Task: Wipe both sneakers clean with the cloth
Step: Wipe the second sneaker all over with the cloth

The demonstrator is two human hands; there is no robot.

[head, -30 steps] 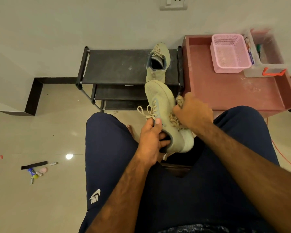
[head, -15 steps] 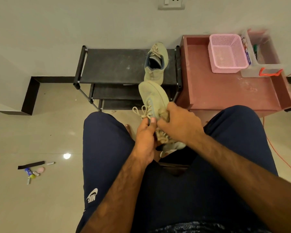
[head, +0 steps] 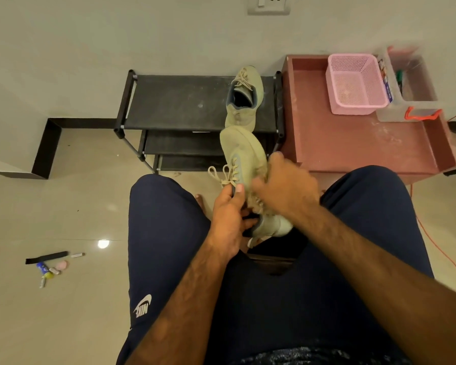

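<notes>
Sneaker point(head: 241, 117) on rack point(head: 179, 101); basket point(head: 353, 109) on tray point(head: 353, 146)

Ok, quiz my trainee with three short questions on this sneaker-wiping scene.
1. True or false: the second sneaker sits on the black shoe rack's top shelf.
2. Which hand holds the cloth against the held sneaker: A left, B right?
3. What does the left hand grip?
Key: 1 true. 2 B, the right hand. 3 the held sneaker, near its opening.
</notes>
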